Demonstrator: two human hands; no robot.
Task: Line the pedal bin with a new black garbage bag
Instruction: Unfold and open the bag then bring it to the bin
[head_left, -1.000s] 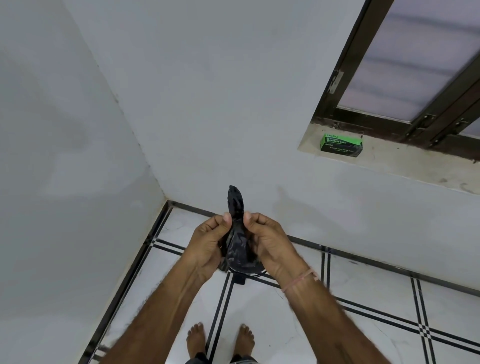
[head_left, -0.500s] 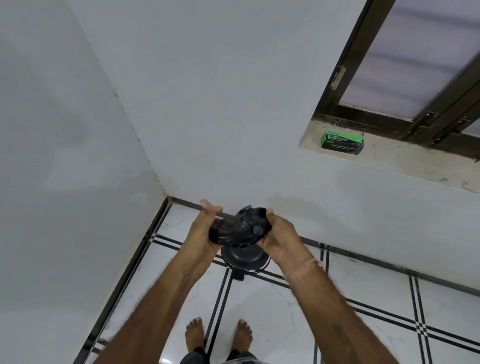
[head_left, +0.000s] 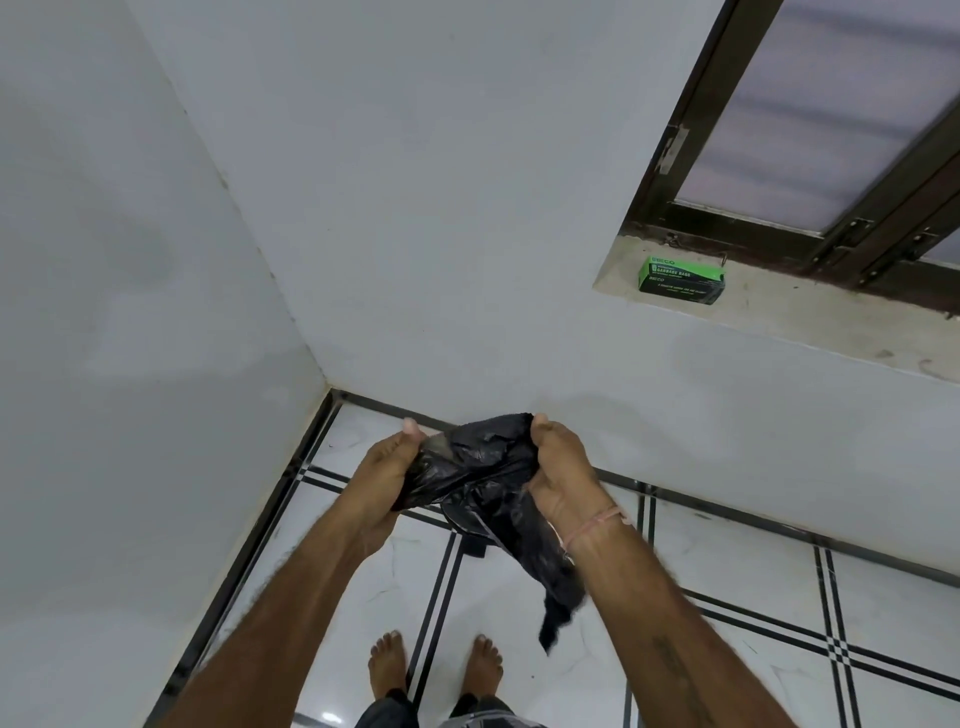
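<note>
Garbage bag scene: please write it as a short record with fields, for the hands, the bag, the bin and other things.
left hand: grips the bag's left edge
right hand: grips the bag's right edge
black garbage bag: crumpled, partly spread between both hands, one tail hanging down by the right forearm
pedal bin: almost fully hidden behind the bag; only a small dark part shows
green box: on the window ledge, labelled garbage bags
floor: white tiles with dark lines

bag (head_left: 483, 467): from an upright wad, then a tight bundle, now partly unfolded, one end trailing down under the right wrist | left hand (head_left: 387, 467) and right hand (head_left: 558, 470): moved apart, each gripping an edge | bin: was showing below, now mostly hidden behind bag
</note>
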